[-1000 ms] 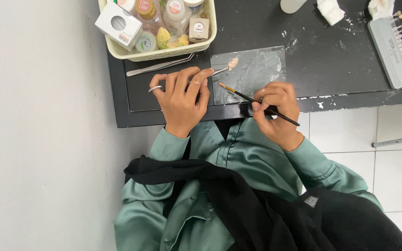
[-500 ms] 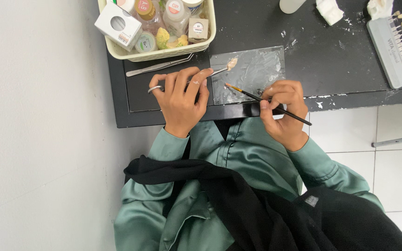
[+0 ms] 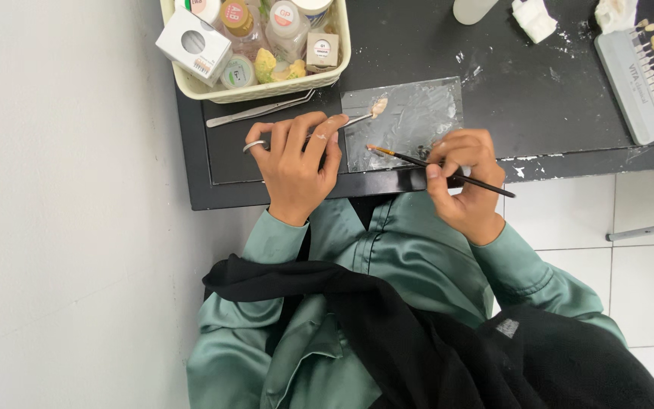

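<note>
Both hands work right at the near edge of the black table [image 3: 539, 91], basket [image 3: 266, 91] close behind. Left hand [image 3: 297, 163] pinches a thin metal tool [image 3: 357, 119], tooth-coloured piece at its tip, over the glass slab [image 3: 410, 113]. Right hand [image 3: 463, 178] grips a slim dark brush [image 3: 437, 164], orange-tipped, touching the slab.

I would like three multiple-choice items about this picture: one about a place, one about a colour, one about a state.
1. Where do the metal tweezers lie?
A. inside the basket
B. on the dark table, just below the basket
C. on the floor tiles

2. What colour are the person's sleeves?
A. green
B. red
C. white

3. What does the right hand do?
A. rests flat and empty
B. grips a thin brush
C. lifts a jar

Answers: B, they lie beside the basket rim; A, both sleeves are green; B, the brush tip points at the clear slab.
</note>
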### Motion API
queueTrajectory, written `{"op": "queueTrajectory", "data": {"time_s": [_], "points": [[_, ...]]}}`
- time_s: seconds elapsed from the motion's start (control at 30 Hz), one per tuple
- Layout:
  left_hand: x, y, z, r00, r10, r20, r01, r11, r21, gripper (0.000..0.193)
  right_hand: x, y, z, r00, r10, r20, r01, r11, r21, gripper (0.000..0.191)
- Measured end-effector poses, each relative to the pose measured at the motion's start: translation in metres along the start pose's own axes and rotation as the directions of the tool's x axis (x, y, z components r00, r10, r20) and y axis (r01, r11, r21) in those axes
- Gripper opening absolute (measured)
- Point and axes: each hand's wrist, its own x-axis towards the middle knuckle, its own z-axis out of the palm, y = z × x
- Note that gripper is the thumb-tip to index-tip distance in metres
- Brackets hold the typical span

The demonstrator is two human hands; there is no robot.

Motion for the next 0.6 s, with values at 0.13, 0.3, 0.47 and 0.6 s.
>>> {"op": "queueTrajectory", "data": {"time_s": [0.13,0.3,0.47,0.6], "points": [[0.0,-0.0004,-0.0002,1.0,0.008,-0.001,-0.008,1.0,0.004,0.028,-0.0011,-0.0007,0.0012,1.0,0.025,-0.004,-0.025,0.992,0.121,0.022],[-0.0001,-0.0001,-0.0005,1.0,0.006,0.0,-0.006,1.0,-0.005,0.028,0.0003,-0.0003,0.0018,0.999,-0.035,-0.004,0.035,0.998,-0.043,0.024],[0.0001,-0.0005,-0.0006,1.0,0.01,-0.004,-0.01,1.0,-0.001,0.027,0.0009,-0.0005,-0.0006,1.0,-0.021,-0.014,0.021,1.0,0.005,0.023],[-0.0001,-0.0001,-0.0005,1.0,0.012,-0.007,-0.012,1.0,-0.006,0.027,0.001,0.0005,-0.0004,1.0,0.009,-0.026,-0.009,1.0,-0.021,0.023]]}}
